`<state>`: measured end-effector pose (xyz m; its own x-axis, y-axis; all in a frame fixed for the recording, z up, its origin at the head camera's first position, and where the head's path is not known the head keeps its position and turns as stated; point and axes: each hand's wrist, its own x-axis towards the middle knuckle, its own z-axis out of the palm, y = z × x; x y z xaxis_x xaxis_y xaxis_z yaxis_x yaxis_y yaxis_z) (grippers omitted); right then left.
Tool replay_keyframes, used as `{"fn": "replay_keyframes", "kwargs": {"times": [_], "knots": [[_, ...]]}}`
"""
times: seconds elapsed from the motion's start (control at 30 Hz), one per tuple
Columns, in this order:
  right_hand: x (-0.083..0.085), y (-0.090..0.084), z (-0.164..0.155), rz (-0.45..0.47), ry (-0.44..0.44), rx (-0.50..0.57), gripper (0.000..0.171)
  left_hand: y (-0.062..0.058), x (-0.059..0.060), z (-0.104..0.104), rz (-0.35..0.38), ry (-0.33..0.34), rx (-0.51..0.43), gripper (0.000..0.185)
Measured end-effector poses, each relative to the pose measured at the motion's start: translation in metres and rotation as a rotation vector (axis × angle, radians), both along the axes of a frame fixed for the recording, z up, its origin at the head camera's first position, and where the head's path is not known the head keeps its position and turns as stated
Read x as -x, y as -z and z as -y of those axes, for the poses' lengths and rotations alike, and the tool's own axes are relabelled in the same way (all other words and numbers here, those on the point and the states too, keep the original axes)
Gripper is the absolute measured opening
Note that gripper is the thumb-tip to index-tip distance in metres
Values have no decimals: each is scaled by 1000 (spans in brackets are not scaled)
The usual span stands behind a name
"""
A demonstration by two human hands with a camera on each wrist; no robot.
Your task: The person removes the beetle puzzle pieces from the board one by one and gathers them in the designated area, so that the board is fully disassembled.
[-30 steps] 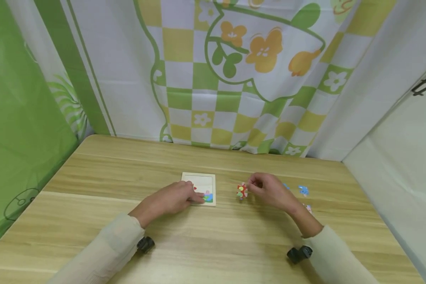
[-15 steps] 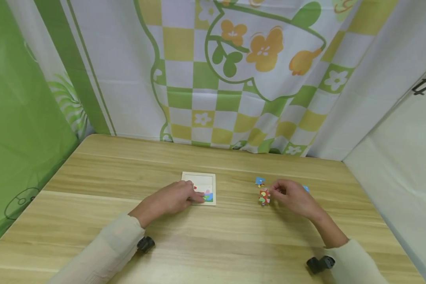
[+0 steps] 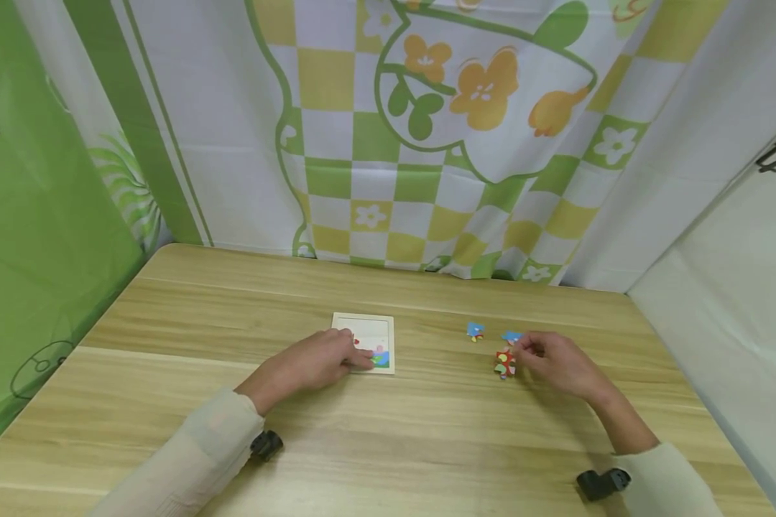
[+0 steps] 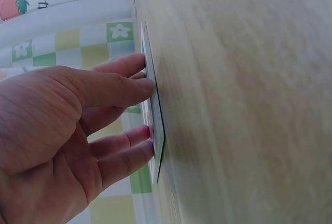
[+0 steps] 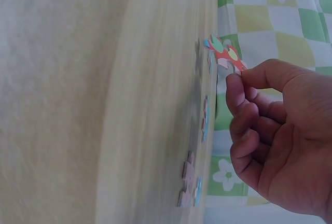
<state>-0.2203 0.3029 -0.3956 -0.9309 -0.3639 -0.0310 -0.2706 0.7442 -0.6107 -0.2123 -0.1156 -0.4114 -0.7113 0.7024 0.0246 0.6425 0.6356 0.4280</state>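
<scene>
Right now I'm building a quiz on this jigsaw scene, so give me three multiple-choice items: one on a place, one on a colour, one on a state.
1. Where is the square white puzzle tray?
A under the left hand's fingertips
B beside the right hand
C on the curtain

2. Main colour of the pinched jigsaw piece?
A black
B red
C purple

3. The left hand is:
A a fist in the air
B holding a piece up
C pressing flat, fingers straight

Answers: A, fingertips rest on the tray; B, red in the right hand; C, straight fingers.

Flowered curtain (image 3: 427,129) behind wooden table (image 3: 388,438)
</scene>
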Motion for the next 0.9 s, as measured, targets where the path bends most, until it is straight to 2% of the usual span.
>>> {"fn": "replay_keyframes", "kwargs": {"times": [0.3,0.57,0.9], "knots": [[4,-3,-15,86,-19,-5,15,-2,-2,0,19,-13,-12,26],[5,-2,-20,171,32,23,16,-2,-1,0,6,-9,2,28],[9,9,-24,150,26,-4,15,-2,0,3,57,-20,24,36]]}}
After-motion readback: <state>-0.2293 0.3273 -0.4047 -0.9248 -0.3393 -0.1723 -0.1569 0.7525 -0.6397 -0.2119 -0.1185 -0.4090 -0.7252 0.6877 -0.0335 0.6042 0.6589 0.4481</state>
